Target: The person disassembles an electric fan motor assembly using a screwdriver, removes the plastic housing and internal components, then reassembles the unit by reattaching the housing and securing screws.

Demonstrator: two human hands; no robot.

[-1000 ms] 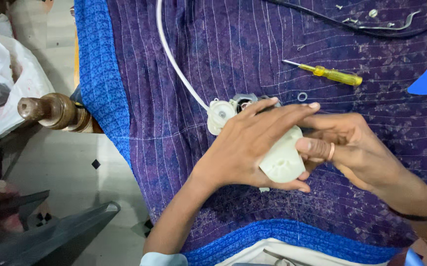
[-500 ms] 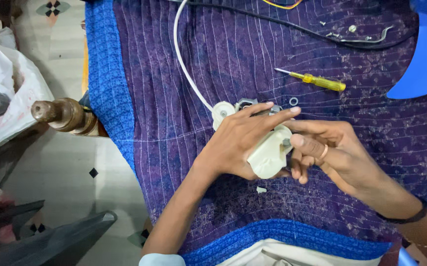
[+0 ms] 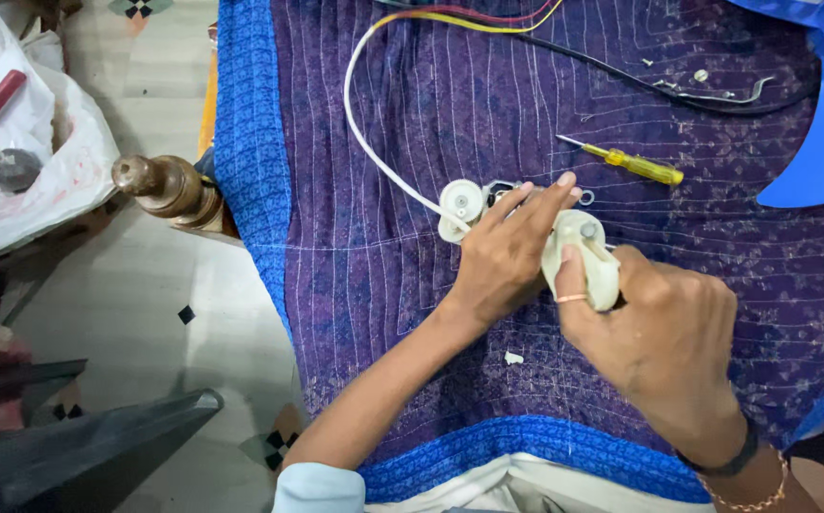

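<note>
While our left hand [image 3: 502,261] and right hand [image 3: 663,332] both keep a closed grip on the cream plastic housing [image 3: 581,256] just below the yellow screwdriver [image 3: 632,165], we could strain its white cord [image 3: 364,142].

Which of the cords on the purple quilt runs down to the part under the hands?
The white cord. It curves down to the round white piece beside the left hand; the black cord stays along the top of the quilt.
</note>
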